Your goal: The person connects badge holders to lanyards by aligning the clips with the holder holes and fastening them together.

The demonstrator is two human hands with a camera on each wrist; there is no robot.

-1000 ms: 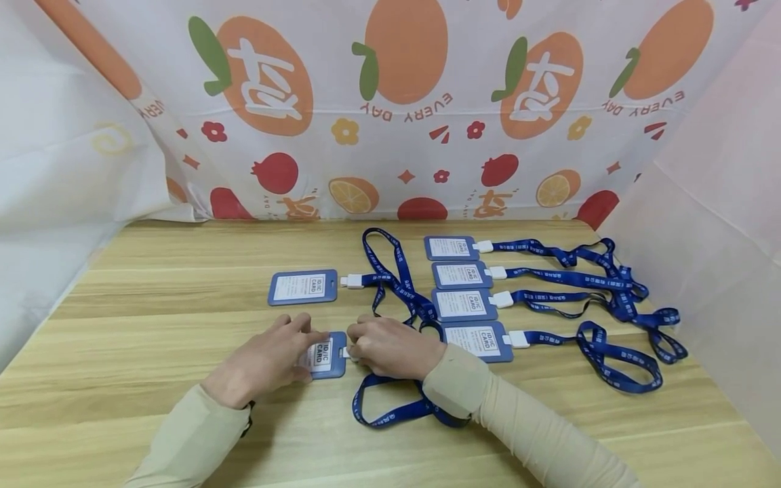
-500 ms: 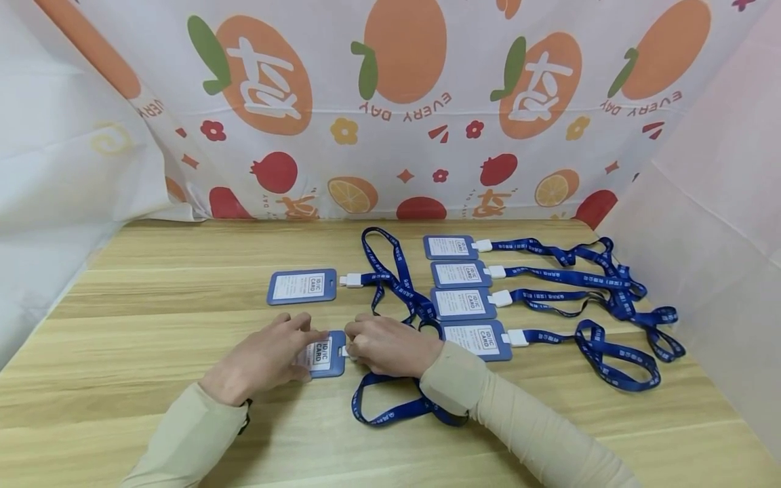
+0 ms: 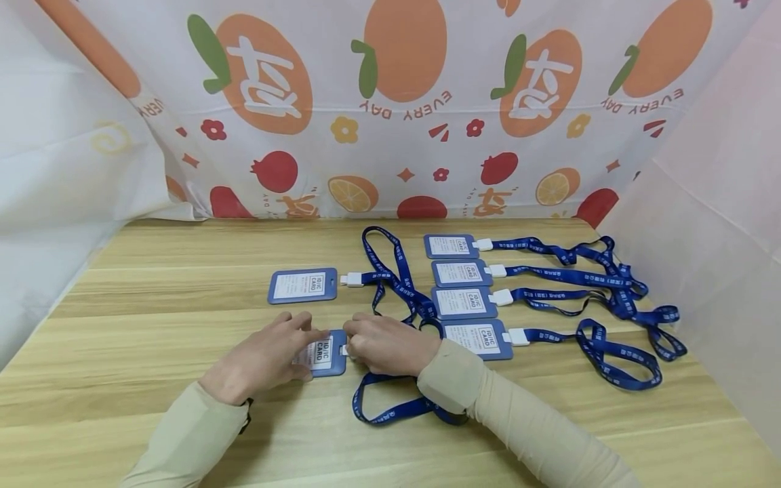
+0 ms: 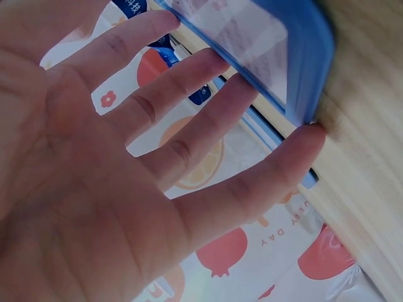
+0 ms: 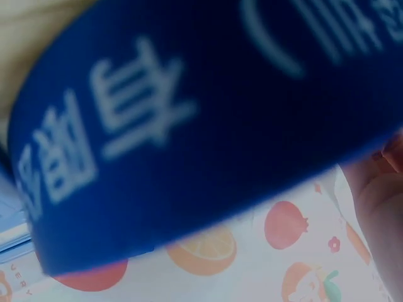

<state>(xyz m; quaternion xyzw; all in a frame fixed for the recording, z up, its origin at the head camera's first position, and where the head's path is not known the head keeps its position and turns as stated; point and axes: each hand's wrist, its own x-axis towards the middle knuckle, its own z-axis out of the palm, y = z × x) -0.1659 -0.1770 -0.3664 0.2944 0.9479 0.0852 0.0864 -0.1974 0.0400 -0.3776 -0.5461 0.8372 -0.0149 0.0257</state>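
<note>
A blue ID card holder (image 3: 330,354) lies flat on the table, its left part covered by my left hand (image 3: 264,354). My left hand holds the holder by its edges, thumb at the near side and fingers at the far side. In the left wrist view the fingers (image 4: 233,195) reach the edge of the holder (image 4: 308,63). At the slot end, my right hand (image 3: 390,344) pinches the white clip of a blue lanyard (image 3: 390,413); the fingers hide most of the clip. The lanyard strap (image 5: 157,145) fills much of the right wrist view.
Another card holder (image 3: 302,286) lies farther back, with a lanyard's white clip (image 3: 352,280) beside its slot. Several card holders with lanyards attached, such as one holder (image 3: 478,341), line up to the right. A fruit-print cloth (image 3: 390,135) hangs behind the wooden table (image 3: 122,379).
Both hands stay almost in place at the card holder and clip. The right hand has shifted very slightly to the left.
</note>
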